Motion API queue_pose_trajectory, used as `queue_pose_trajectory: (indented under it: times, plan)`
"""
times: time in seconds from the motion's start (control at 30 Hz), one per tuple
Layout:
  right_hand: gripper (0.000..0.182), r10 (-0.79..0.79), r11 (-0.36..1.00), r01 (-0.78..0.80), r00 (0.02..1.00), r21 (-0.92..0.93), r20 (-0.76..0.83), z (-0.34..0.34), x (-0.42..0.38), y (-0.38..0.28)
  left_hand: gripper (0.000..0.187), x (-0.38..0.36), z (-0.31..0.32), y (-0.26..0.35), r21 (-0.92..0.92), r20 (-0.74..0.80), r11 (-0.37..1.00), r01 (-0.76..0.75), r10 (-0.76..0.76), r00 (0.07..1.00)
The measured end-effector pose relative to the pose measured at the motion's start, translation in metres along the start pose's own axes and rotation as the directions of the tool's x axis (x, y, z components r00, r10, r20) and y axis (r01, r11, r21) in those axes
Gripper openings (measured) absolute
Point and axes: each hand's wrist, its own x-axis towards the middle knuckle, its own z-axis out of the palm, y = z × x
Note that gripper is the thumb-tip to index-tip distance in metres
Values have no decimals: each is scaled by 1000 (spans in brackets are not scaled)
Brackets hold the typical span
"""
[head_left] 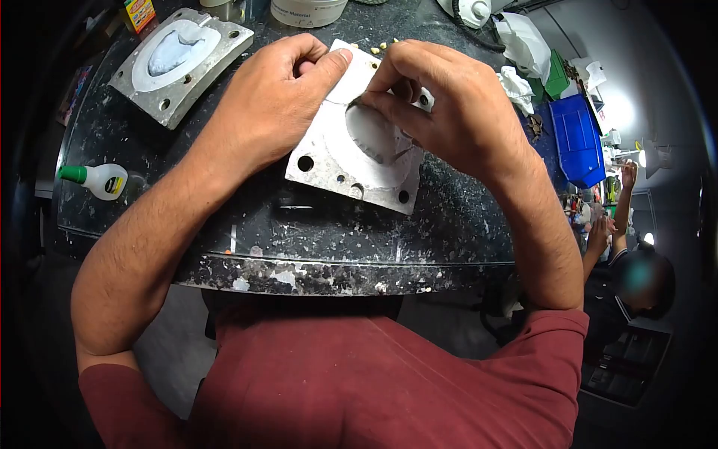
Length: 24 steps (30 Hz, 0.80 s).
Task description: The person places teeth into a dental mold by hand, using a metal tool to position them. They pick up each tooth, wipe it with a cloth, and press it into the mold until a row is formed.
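A metal flask half (385, 196) filled with white plaster lies tilted on the dark bench, with a smooth oval hollow (372, 131) in the plaster. Small greyish marks show at the hollow's lower edge. My left hand (288, 82) grips the flask's far left side, its thumb pressed on the white plaster and its other fingers curled under, partly hidden. Over the right side, my right hand (449, 97) is pinched closed at the hollow's upper rim. A thin pointed tool (402, 153) shows below that hand; most of it is hidden.
A second plaster-filled flask half (173, 101) lies at the upper left. A green-capped bottle (108, 182), a white tub (308, 12), small yellowish bits (384, 45) and a blue bin (577, 142) are around. Another person (636, 280) works at the right.
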Motion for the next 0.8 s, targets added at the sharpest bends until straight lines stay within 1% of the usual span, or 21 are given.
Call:
queue_pose_trajectory:
  times: [0.03,0.07,0.1,0.17,0.2,0.23,0.3,0.33,0.37,0.43,0.47,0.5,0.53,0.57,0.6,0.63,0.67,0.7,0.73,0.77,0.8]
  plan:
    - [10,46,997,-49,998,66,42,-2,0,4,38,0,1,0,3,0,1000,-6,6,1000]
    - [10,92,986,-103,992,127,88,-4,-2,6,39,-1,4,-1,-32,-16,999,13,-14,1000]
    - [10,97,987,-107,992,120,86,-6,-6,8,40,0,5,1,-70,-30,997,32,-34,999]
    - [14,7,982,9,997,190,-83,-8,-12,14,40,-3,5,5,-67,-41,997,45,-47,998]
    - [17,8,987,1,998,162,-59,-12,-18,12,41,-5,4,6,-60,-50,996,67,-70,996]
    - [17,6,986,3,999,167,-52,-12,-21,6,41,-5,4,7,-63,-52,995,75,-78,996]
    - [16,29,994,-26,999,106,-30,-13,-27,-6,42,-3,5,8,-66,-24,992,105,-107,994]
    - [12,33,998,-29,996,60,-79,-10,-26,-9,42,-3,5,6,-69,-20,992,104,-106,994]
    - [12,39,998,-34,996,59,-75,-12,-25,-8,42,-3,6,4,-84,-32,993,82,-85,996]
    - [14,117,993,-117,990,6,-78,-16,-19,1,43,-5,7,4,-99,-44,993,63,-68,997]
    - [20,190,975,-203,972,-87,-140,-17,-18,10,43,-5,7,6,-112,-40,992,64,-69,997]
    - [33,451,841,-462,886,-281,-105,-28,-10,4,42,-5,6,8,-126,-40,990,62,-68,997]
    - [20,422,777,-443,894,-448,-152,-30,-7,15,42,-5,6,8,-126,-44,990,63,-69,997]
    - [12,383,683,-418,903,-599,-194,-33,-4,28,42,-4,7,8,-115,-42,992,60,-65,997]
    - [16,393,656,-424,898,-624,-198,-33,-5,27,42,-4,6,5,-106,-40,993,53,-58,998]
    - [16,390,658,-422,899,-624,-198,-32,-4,27,42,-3,5,4,-106,-44,993,53,-58,997]
    - [20,249,813,-320,946,-487,-207,-29,0,24,42,-2,5,3,-88,-44,995,50,-54,998]
    - [26,113,923,-189,966,-335,-234,-26,1,17,41,-3,6,2,-73,-36,996,51,-54,998]
    - [42,230,950,-261,956,-171,-183,-20,1,11,41,-3,6,2,-75,-34,996,53,-56,998]
    - [42,232,949,-263,956,-171,-182,-18,1,15,41,-3,6,2,-97,-29,994,53,-56,998]
    - [41,90,989,-105,987,-102,-134,-15,4,22,40,-3,6,2,-119,-23,992,52,-56,998]
